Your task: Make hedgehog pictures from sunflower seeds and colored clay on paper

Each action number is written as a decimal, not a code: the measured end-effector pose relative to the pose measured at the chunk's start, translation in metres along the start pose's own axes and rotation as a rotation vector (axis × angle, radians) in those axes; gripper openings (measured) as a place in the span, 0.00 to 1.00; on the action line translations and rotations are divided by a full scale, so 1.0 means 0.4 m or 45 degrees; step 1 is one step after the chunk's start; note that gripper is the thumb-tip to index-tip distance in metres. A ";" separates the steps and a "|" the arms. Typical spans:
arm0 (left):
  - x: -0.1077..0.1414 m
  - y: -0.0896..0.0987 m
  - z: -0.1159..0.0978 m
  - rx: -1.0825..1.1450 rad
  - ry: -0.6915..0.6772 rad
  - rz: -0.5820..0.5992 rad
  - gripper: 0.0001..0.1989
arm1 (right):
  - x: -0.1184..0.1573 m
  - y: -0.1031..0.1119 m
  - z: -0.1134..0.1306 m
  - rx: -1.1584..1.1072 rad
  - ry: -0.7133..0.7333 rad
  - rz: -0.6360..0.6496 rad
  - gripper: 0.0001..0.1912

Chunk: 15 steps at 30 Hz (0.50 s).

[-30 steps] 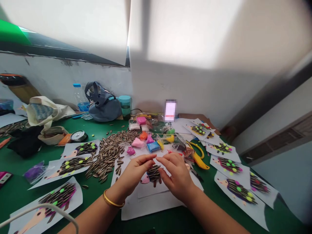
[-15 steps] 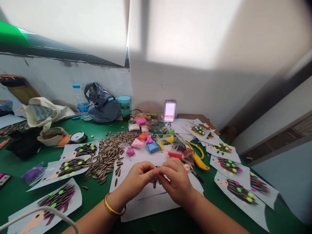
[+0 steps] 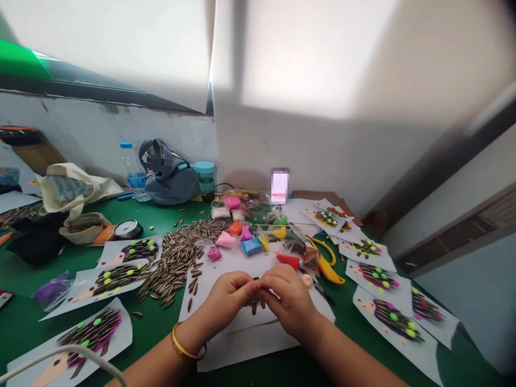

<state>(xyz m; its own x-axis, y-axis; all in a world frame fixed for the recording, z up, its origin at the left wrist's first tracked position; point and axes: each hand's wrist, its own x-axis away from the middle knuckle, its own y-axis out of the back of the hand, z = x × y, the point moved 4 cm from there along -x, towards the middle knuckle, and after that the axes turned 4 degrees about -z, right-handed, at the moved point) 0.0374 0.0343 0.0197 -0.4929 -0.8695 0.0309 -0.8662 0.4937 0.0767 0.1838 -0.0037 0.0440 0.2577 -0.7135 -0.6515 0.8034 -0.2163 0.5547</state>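
My left hand (image 3: 229, 296) and my right hand (image 3: 288, 302) meet over white paper (image 3: 237, 346) at the front of the table. Fingertips of both are pinched together, and whatever lies between them is hidden or too small to name. Small dark brown strips (image 3: 258, 306) show on the paper just below the fingers. Left of the hands, a large pile of striped sunflower seeds (image 3: 181, 250) spreads, with a few single seeds on the paper's edge. Beyond the hands lie packets of coloured clay, among them a red one (image 3: 287, 261) and a blue one (image 3: 252, 246).
Seed-covered hedgehog pictures lie at left (image 3: 86, 333) and right (image 3: 389, 317). Yellow-handled scissors (image 3: 330, 269) rest right of the paper. Farther back stand a blue-grey bag (image 3: 173, 183), a teal-lidded cup (image 3: 206, 180) and a phone (image 3: 279, 185). A white cable (image 3: 76, 349) crosses the lower left.
Both hands stay pinched together in nearly the same place, with only small finger shifts. More of the brown strips now shows beneath them. The whole view has shifted slightly.
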 end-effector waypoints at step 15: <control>0.000 0.007 -0.005 0.073 0.065 -0.050 0.17 | -0.003 -0.006 -0.010 0.053 -0.019 -0.066 0.04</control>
<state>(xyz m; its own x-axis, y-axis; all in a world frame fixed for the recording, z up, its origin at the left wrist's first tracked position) 0.0350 0.0356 0.0218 -0.4547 -0.8871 0.0797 -0.8889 0.4576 0.0220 0.1838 0.0002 0.0414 0.2081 -0.7102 -0.6725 0.7926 -0.2805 0.5414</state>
